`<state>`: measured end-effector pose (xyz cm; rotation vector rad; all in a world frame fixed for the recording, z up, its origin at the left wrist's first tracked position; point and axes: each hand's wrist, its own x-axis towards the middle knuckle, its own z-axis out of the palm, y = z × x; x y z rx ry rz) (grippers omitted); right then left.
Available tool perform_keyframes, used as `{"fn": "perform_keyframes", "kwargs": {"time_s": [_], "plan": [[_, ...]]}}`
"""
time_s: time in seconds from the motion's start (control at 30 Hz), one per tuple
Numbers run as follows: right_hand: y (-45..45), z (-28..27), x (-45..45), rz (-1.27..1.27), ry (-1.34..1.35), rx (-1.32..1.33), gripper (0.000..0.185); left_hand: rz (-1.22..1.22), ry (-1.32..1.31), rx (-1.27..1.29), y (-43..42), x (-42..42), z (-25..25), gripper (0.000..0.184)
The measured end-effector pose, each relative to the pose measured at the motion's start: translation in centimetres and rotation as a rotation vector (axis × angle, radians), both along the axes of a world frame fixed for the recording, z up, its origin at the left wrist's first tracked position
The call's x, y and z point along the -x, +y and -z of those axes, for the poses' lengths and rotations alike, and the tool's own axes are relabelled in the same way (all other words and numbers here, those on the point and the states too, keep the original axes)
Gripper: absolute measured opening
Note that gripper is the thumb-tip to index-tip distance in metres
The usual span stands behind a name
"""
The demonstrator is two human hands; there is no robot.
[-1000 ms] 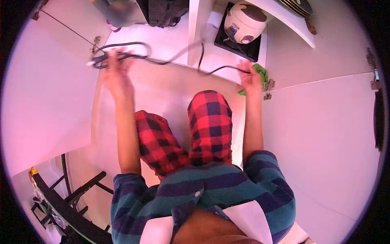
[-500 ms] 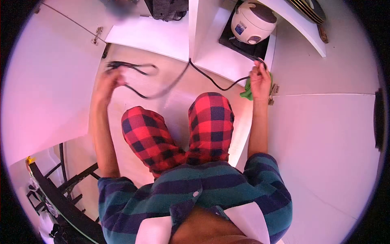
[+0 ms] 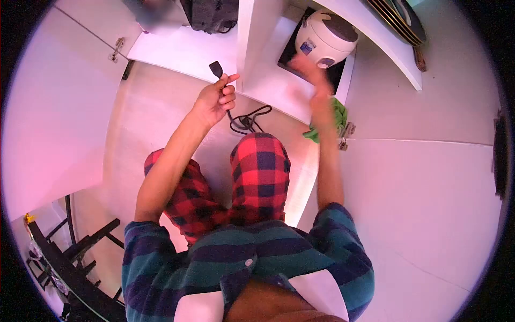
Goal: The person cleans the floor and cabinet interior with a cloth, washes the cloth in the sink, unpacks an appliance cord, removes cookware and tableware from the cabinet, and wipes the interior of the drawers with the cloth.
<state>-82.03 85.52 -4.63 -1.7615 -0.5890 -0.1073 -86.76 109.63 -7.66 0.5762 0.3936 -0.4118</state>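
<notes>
My left hand [image 3: 214,102] is closed on a black power cord [image 3: 229,115], with its dark connector end [image 3: 215,68] sticking up past my fingers. The rest of that cord drops to the floor and lies there in loose loops by my knee. In front of the white rice cooker [image 3: 327,40], my right hand [image 3: 315,80] is smeared by motion, so its fingers cannot be made out. The cooker sits on a black base [image 3: 337,75] inside the cabinet, and part of it is hidden behind that hand.
A white divider [image 3: 247,48] splits the open cabinet. Doors stand open on the left [image 3: 59,112] and right [image 3: 413,188]. A green cloth [image 3: 339,115] hangs by the right hinge. Stacked plates [image 3: 397,24] rest on the upper shelf. Black furniture legs [image 3: 80,247] are at lower left.
My left hand has moved right, now gripping the cord near its connector end. The right hand has left the cord and moved up toward the cooker. Cord loops now lie on the floor.
</notes>
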Motion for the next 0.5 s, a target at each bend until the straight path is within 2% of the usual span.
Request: {"fn": "perform_keyframes", "kwargs": {"time_s": [0.03, 0.07, 0.1, 0.13, 0.23, 0.33, 0.43, 0.5], "plan": [[-2.0, 1.0, -4.7, 0.259, 0.145, -0.064, 0.050, 0.020, -0.006, -0.080, 0.3, 0.3, 0.4, 0.025], [-3.3, 0.5, -8.6, 0.539, 0.048, -0.111, 0.049, -0.017, 0.086, -0.204, -0.5, 0.7, -0.8, 0.027], [-7.0, 2.9, -16.0, 0.547, -0.118, -0.062, 0.062, 0.024, 0.092, -0.228, -0.7, 0.8, -0.7, 0.028], [-7.5, 1.9, -19.1, 0.721, -0.154, 0.095, 0.073, 0.064, 0.096, -0.251, -0.7, 0.9, -0.2, 0.028], [-7.6, 1.1, -23.6, 0.529, -0.142, 0.412, 0.080, 0.162, 0.031, -0.306, -0.7, 1.3, 0.7, 0.031], [-7.1, 1.8, -24.3, 0.398, -0.228, 0.469, 0.081, 0.218, -0.012, -0.377, -0.8, 1.5, 0.0, 0.030], [-9.0, 1.4, -23.5, 0.238, 0.097, 0.462, 0.081, 0.197, -0.036, -0.378, -0.9, 1.3, -0.3, 0.029], [-9.8, -0.4, -21.8, 0.130, 0.171, 0.493, 0.081, 0.189, -0.021, -0.359, -1.3, 1.1, 0.0, 0.027]]}}
